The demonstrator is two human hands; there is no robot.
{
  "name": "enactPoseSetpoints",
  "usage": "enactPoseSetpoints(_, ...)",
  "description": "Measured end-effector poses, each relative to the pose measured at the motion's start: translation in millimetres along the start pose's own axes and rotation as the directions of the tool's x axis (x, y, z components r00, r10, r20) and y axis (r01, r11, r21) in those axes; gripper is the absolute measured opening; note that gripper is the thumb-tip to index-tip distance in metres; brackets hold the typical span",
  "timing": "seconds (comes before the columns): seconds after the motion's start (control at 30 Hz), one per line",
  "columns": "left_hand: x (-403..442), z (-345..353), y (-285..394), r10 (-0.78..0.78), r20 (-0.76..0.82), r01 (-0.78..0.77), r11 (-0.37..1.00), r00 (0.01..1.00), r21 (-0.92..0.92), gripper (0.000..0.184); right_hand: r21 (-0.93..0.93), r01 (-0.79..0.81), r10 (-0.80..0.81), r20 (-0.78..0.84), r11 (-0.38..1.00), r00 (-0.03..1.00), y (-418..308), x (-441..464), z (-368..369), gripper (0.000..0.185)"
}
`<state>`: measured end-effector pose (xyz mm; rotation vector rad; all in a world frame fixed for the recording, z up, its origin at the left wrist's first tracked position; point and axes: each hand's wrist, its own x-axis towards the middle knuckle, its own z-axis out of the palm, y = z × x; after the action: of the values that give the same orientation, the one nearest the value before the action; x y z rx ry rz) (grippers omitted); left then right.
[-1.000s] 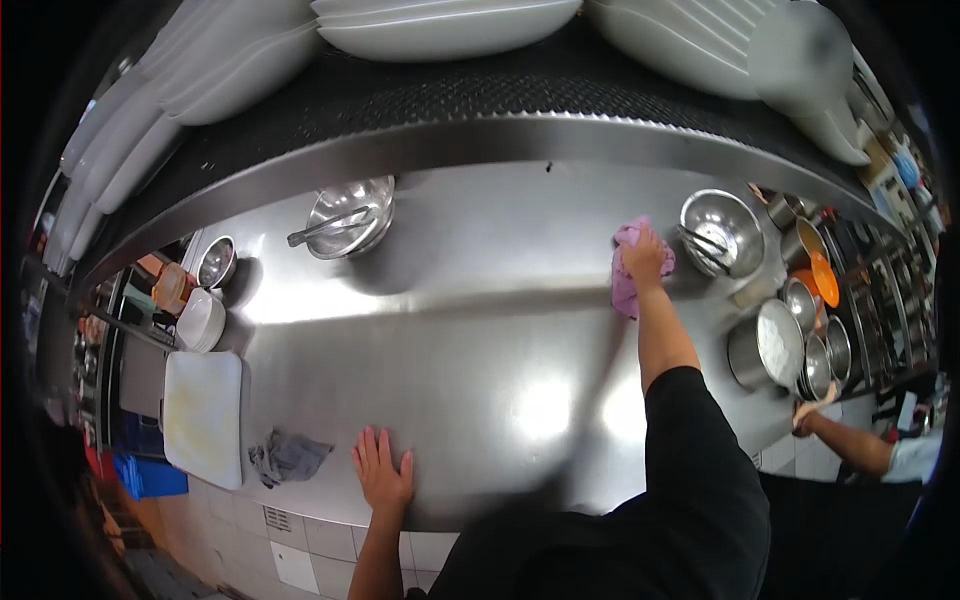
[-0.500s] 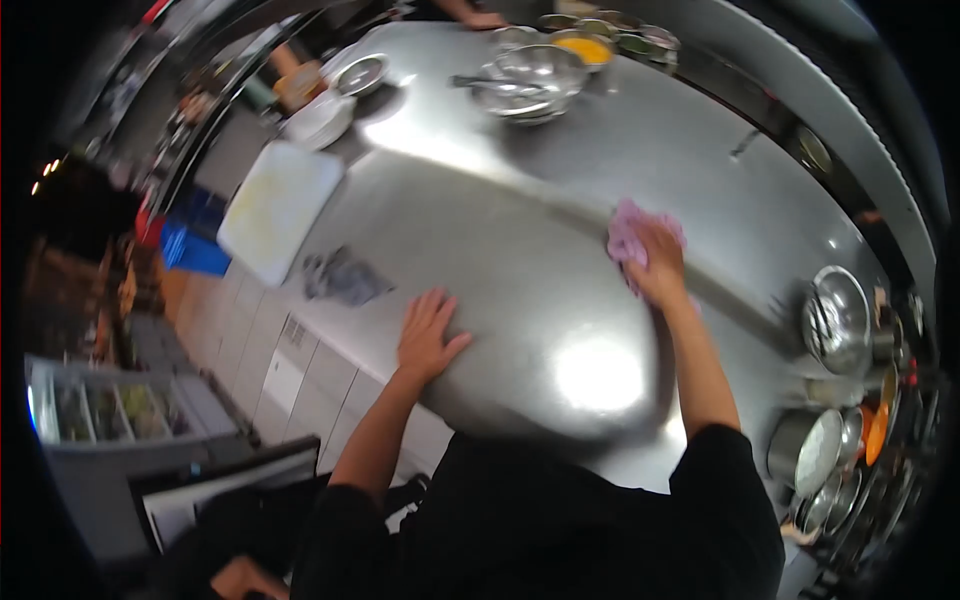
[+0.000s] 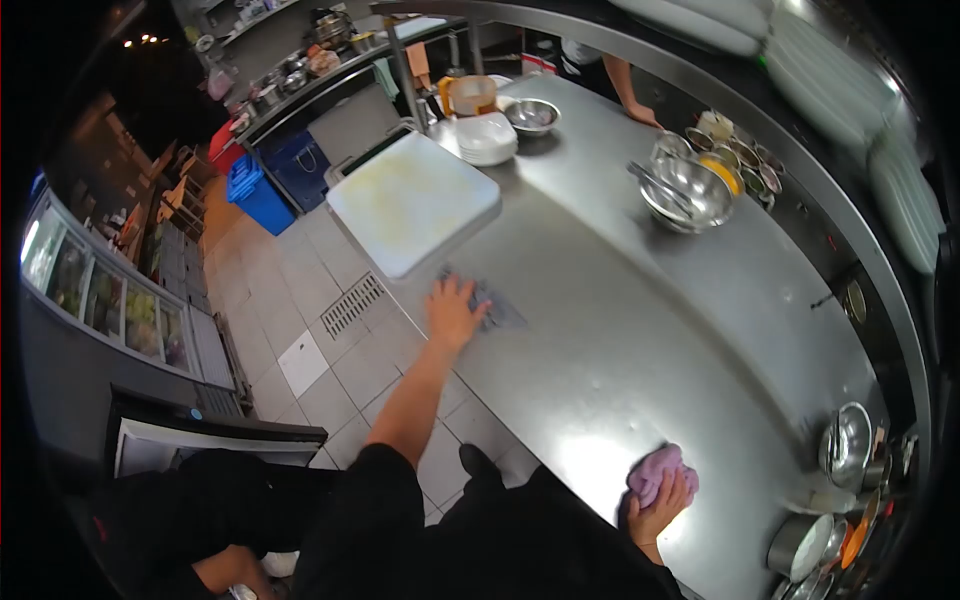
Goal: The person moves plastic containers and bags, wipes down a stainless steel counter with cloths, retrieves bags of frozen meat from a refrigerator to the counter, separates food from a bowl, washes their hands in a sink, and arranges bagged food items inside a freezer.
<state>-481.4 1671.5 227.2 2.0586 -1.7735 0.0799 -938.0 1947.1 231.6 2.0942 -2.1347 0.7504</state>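
Note:
My left hand (image 3: 455,315) reaches over a crumpled grey piece (image 3: 502,308), thin cloth or plastic film, on the steel table. Its fingers are spread and overlap the piece's left part; whether they pinch it I cannot tell. A white cutting board (image 3: 415,205) with yellowish stains lies just beyond that hand. Near the table's front edge, my right hand (image 3: 655,515) is closed on a bunched pinkish-purple cloth (image 3: 660,472), which rests against the steel surface (image 3: 610,370).
Beyond the board stand stacked white plates (image 3: 487,138), an amber-tinted jug (image 3: 470,95) and a metal bowl (image 3: 532,116). Larger bowls (image 3: 690,195) with tongs are at the far side, near another person's arm (image 3: 625,95). Pots (image 3: 800,545) line the right edge. Another person crouches at lower left.
My left hand has moved from the bare steel onto the grey piece. My right hand has drawn the purple cloth back toward my body. The view has turned left.

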Motion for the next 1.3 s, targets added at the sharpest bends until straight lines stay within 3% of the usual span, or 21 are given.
enactPoseSetpoints(0.1, -38.7, -12.0, 0.6, 0.119, -0.044, -0.12, 0.993, 0.992, -0.016, 0.044, 0.008, 0.024, -0.024, -0.048, 1.0, 0.999, -49.4, 44.6, 35.3, 0.068)
enactPoseSetpoints(0.17, -76.6, -36.8, -3.1, 0.172, 0.087, -0.158, 0.977, 0.981, -0.144, 0.042, 0.071, 0.135, -0.133, -0.034, 0.988, 0.99, -97.7, 96.1, 58.1, 0.064)
enactPoseSetpoints(0.23, -125.1, -47.2, -19.3, 0.195, 0.047, -0.178, 0.953, 0.98, -0.246, 0.042, 0.089, 0.231, -0.224, -0.08, 0.969, 0.971, -141.6, 150.8, 96.0, 0.062)
enactPoseSetpoints(0.3, -175.6, -56.0, -42.4, 0.074, 0.093, -0.039, 0.942, 0.993, -0.335, 0.039, 0.104, 0.317, -0.304, -0.125, 0.943, 0.944, -184.9, 213.1, 135.9, 0.06)
enactPoseSetpoints(0.4, -258.7, -48.8, -90.2, -0.244, 0.193, 0.301, 0.879, 0.95, -0.37, 0.039, 0.134, 0.443, -0.42, -0.169, 0.886, 0.892, -251.9, 302.5, 197.1, 0.055)
enactPoseSetpoints(0.43, -287.0, -35.5, -109.0, -0.366, 0.227, 0.428, 0.823, 0.902, -0.372, 0.039, 0.121, 0.528, -0.449, -0.392, 0.84, 0.803, -281.9, 323.1, 212.2, 0.04)
enactPoseSetpoints(0.47, -305.9, -37.9, -120.6, -0.472, 0.287, 0.55, 0.756, 0.833, -0.353, 0.039, 0.155, 0.319, -0.333, 0.072, 0.935, 0.94, -320.4, 337.9, 203.4, 0.033)
enactPoseSetpoints(0.5, -320.8, -40.3, -131.2, -0.566, 0.34, 0.659, 0.68, 0.751, -0.322, 0.039, 0.176, 0.359, -0.368, 0.026, 0.917, 0.929, -348.4, 329.6, 209.3, 0.026)
enactPoseSetpoints(0.53, -333.8, -37.1, -141.5, -0.556, 0.361, 0.659, 0.683, 0.749, -0.316, 0.039, 0.194, 0.399, -0.402, -0.021, 0.896, 0.915, -376.5, 321.4, 214.8, 0.02)
enactPoseSetpoints(0.6, -347.3, -27.3, -160.2, -0.711, 0.205, 0.737, 0.618, 0.672, -0.274, 0.04, 0.32, 0.537, -0.505, -0.183, 0.781, 0.844, -419.9, 288.4, 250.6, 0.02)
enactPoseSetpoints(0.67, -329.8, -32.7, -171.8, -0.721, 0.182, 0.735, 0.604, 0.669, -0.309, 0.04, 0.427, 0.651, -0.624, -0.225, 0.628, 0.749, -431.5, 242.9, 253.5, 0.036)
enactPoseSetpoints(0.77, -270.5, -52.4, -177.2, -0.711, 0.074, 0.67, 0.615, 0.699, -0.416, 0.038, 0.489, 0.651, -0.723, -0.057, 0.581, 0.688, -402.3, 186.2, 221.6, 0.063)
enactPoseSetpoints(0.87, -203.0, -63.0, -183.8, -0.619, -0.094, 0.494, 0.7, 0.78, -0.516, 0.032, 0.518, 0.572, -0.682, 0.031, 0.636, 0.731, -333.9, 154.1, 159.1, 0.063)
enactPoseSetpoints(1.0, -100.5, -93.2, -146.1, -0.473, -0.088, 0.328, 0.722, 0.877, -0.609, 0.033, 0.376, 0.433, -0.462, -0.016, 0.819, 0.887, -208.9, 100.4, 104.0, 0.065)
enactPoseSetpoints(1.03, -78.5, -94.9, -130.0, -0.392, -0.143, 0.22, 0.742, 0.909, -0.634, 0.032, 0.327, 0.376, -0.379, -0.057, 0.867, 0.924, -175.5, 85.4, 94.8, 0.064)
enactPoseSetpoints(1.1, -44.9, -89.3, -102.2, -0.286, -0.197, 0.09, 0.747, 0.938, -0.659, 0.031, 0.088, 0.092, -0.087, -0.057, 0.992, 0.995, -124.4, 58.0, 62.0, 0.064)
enactPoseSetpoints(1.17, -16.8, -68.7, -72.9, -0.064, -0.132, -0.013, 0.859, 0.989, -0.512, 0.042, -0.126, -0.093, 0.074, -0.145, 0.988, 0.987, -66.3, 32.3, 34.6, 0.064)
enactPoseSetpoints(1.2, -12.4, -53.4, -55.9, -0.027, -0.129, -0.045, 0.851, 0.991, -0.524, 0.042, -0.185, -0.183, 0.155, -0.158, 0.966, 0.975, -29.4, 16.0, 23.4, 0.065)
enactPoseSetpoints(1.27, -15.6, -24.0, -27.5, 0.166, 0.131, -0.153, 0.983, 0.977, -0.103, 0.055, -0.276, -0.365, 0.311, -0.221, 0.889, 0.924, 34.0, -17.8, -0.5, 0.065)
enactPoseSetpoints(1.3, -14.2, -18.2, -18.8, 0.196, 0.131, -0.182, 0.977, 0.972, -0.115, 0.055, -0.306, -0.455, 0.382, -0.27, 0.837, 0.884, 58.2, -30.4, -11.8, 0.064)
